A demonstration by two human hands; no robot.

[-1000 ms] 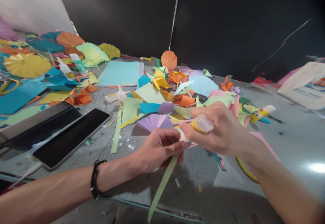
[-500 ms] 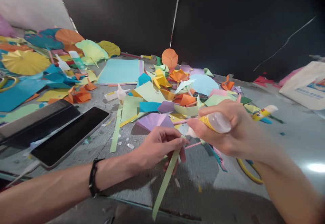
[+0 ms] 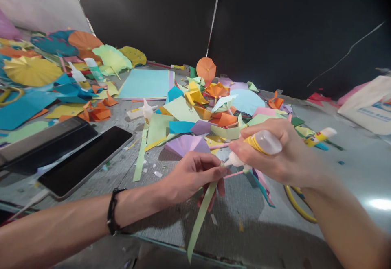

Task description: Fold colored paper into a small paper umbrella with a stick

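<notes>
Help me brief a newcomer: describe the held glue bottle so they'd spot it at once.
Over the grey table, find the right hand. It grips a translucent glue bottle with a yellow band, white nozzle towards the left hand. Unlike the other nozzled bottles, it is held in a hand.

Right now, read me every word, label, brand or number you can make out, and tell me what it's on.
No text can be read.
White bag: blue printing, too blurred.
Glue bottle in the right hand: yellow band, nothing legible.
Yellow glue stick on the right: marks too small.
</notes>
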